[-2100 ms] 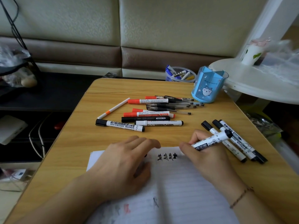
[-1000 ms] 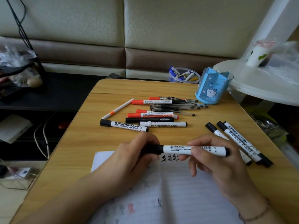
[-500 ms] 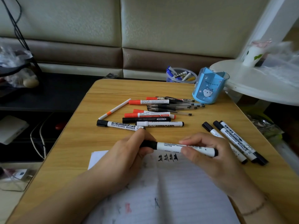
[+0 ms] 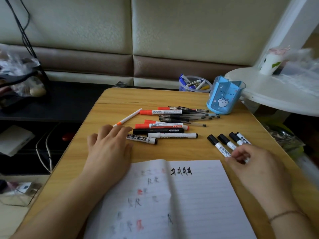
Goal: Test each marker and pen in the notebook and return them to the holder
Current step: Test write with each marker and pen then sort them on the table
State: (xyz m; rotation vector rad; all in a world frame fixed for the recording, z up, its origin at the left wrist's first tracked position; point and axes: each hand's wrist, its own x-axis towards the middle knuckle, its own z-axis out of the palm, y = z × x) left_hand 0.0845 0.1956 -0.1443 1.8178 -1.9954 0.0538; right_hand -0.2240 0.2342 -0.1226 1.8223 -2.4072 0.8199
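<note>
At the lower right of the frame, the right hand (image 4: 250,163) is seen with its fingers curled together around the lower end of a black-capped white marker (image 4: 218,146); whether the marker is actually gripped or only touched cannot be told. Just beside it, two more black-capped markers (image 4: 232,141) are laid in a row on the wooden table (image 4: 172,99). Left of centre, the left hand (image 4: 108,149) is spread flat, fingers apart, over the cap end of a whiteboard marker (image 4: 142,138). An open notebook (image 4: 189,200) with black and red test strokes is placed between the forearms. A loose heap of red markers and black pens (image 4: 176,118) lies at the middle. At the upper right, the blue holder (image 4: 222,95) stands upright, and nothing is seen sticking out of it. Behind it, a clear tub (image 4: 195,83) holds several small markers.
</note>
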